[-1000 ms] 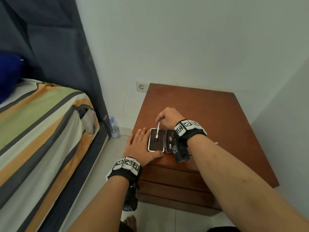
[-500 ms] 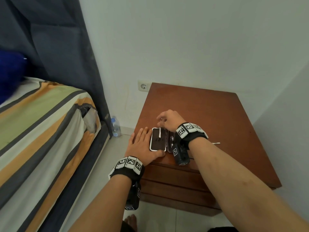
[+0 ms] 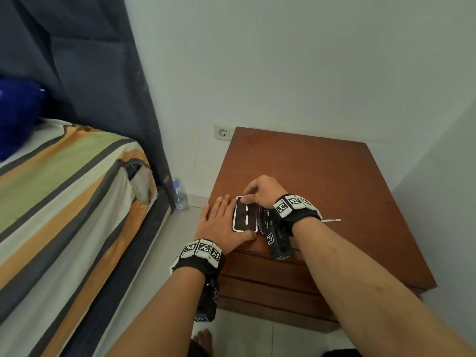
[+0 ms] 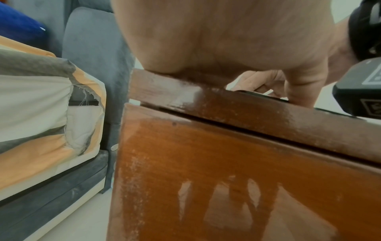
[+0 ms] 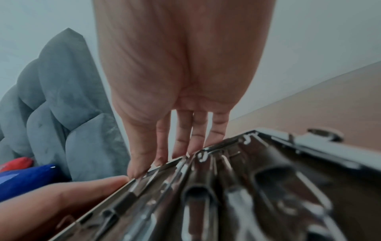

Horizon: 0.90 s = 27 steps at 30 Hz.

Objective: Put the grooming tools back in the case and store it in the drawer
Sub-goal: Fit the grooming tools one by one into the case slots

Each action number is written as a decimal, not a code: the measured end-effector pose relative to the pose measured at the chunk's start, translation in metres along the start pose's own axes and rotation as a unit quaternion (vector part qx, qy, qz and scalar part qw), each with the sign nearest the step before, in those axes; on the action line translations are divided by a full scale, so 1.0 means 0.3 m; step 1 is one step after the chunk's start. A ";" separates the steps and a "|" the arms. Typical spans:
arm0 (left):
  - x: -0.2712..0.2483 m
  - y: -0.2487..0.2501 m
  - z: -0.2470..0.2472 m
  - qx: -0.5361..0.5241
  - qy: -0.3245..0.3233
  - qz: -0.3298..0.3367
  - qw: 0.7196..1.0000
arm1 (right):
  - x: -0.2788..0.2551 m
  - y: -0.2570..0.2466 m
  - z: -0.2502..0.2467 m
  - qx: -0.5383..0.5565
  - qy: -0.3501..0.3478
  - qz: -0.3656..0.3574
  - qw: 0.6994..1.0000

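Observation:
An open grooming case lies near the front left edge of the brown nightstand. A slim pale tool lies lengthwise in its dark left half. The right half holds metal tools, seen close up in the right wrist view as a shiny case interior. My left hand lies flat beside the case, its thumb along the near edge. My right hand arches over the far end, fingertips touching the rim. Another thin tool lies loose on the top, right of my right wrist.
Closed drawer fronts sit below the tabletop, with the top one filling the left wrist view. A striped bed and dark curtain stand to the left. A water bottle is on the floor, and a wall is at right.
My right hand has lowered the slim tool from upright to lying flat in the left half of the case, and its fingers now sit at the case's far end. The left hand stayed put.

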<state>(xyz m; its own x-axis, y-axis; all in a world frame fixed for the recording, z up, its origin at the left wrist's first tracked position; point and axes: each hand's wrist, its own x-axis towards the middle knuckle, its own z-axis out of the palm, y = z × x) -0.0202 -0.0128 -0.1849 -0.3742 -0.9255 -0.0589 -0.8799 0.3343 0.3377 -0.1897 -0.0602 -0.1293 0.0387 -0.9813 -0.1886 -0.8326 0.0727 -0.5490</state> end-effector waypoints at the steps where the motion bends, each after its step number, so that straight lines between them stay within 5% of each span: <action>1: 0.000 -0.001 0.000 0.000 0.001 0.000 1.000 | -0.005 0.000 0.000 0.000 -0.002 0.000 1.000; 13: -0.008 0.011 -0.012 -0.008 -0.006 -0.004 1.000 | -0.120 0.002 0.005 -0.165 -0.043 -0.064 0.983; 27: -0.009 0.009 -0.012 -0.007 -0.009 -0.005 1.000 | -0.157 0.012 0.006 -0.140 -0.050 -0.050 0.988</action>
<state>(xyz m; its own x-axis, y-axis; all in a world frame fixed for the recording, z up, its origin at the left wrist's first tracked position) -0.0205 -0.0103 -0.1804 -0.3713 -0.9252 -0.0789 -0.8790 0.3229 0.3509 -0.1934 -0.0135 -0.1238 0.1718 -0.9574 -0.2323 -0.9411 -0.0898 -0.3259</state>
